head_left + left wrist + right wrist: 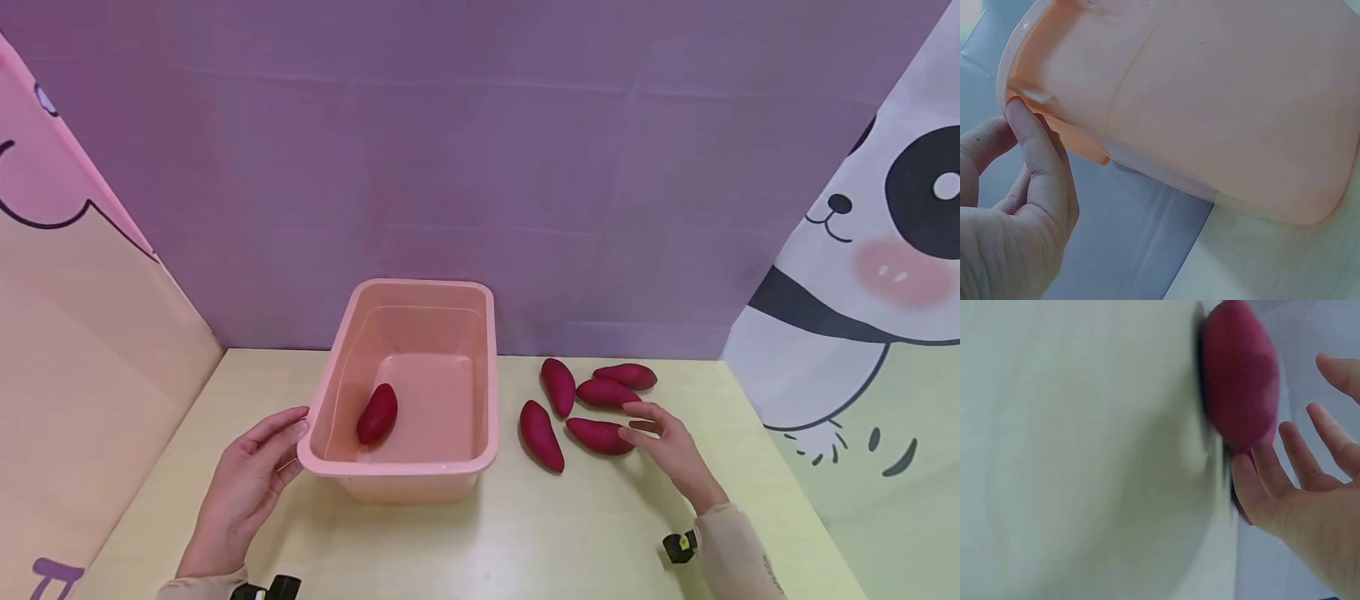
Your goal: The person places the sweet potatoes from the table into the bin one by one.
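Tub: my left hand pinches its rim at eight o'clock | my right hand, fingers loosely spread, is at the three-o'clock end of one sweet potato

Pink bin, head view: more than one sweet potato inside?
No, a single dark red sweet potato lies inside the pink bin, near its left wall.

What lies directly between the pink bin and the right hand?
One red sweet potato nearer the pink bin, another beside the right hand; the head view shows both.
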Motion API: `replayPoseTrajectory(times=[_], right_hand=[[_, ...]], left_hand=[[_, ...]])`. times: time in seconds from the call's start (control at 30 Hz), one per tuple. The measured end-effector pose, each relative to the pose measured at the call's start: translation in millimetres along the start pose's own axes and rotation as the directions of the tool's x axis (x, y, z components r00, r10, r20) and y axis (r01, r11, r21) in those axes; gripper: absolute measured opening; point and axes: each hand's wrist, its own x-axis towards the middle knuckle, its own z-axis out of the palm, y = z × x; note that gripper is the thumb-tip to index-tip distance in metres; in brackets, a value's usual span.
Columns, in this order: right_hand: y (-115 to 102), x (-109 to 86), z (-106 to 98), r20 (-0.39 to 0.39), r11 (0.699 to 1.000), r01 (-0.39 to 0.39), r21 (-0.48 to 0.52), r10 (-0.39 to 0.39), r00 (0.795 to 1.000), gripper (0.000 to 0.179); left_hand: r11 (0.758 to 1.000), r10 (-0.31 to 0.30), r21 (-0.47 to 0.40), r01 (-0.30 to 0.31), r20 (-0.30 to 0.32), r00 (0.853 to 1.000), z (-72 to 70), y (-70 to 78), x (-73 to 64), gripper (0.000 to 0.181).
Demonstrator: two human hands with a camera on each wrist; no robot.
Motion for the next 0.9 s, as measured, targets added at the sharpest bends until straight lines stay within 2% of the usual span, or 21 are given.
replayPoseTrajectory(times=[0.23, 0.6, 0.9], right_hand=[[13.3, -2.5, -3.0, 0.066, 0.998, -0.050, 0.027, 0.048, 0.997, 0.056], [25.7, 1.6, -0.3, 0.143, 0.999, -0.018, -0.027, 0.021, 0.989, 0.060], [32.7, 4.1, 1.3, 0.133, 0.999, -0.010, -0.036, 0.015, 0.991, 0.059]], left_hand=[[1.000, 0.001, -0.001, -0.001, 0.008, 1.000, -0.4, -0.8, 1.5, 0.024], [1.000, -0.001, -0.003, 0.001, 0.012, 1.000, -2.3, -0.8, 0.1, 0.025], [1.000, 0.012, -0.014, -0.012, 0.028, 1.000, -2.7, -1.8, 0.1, 0.026]])
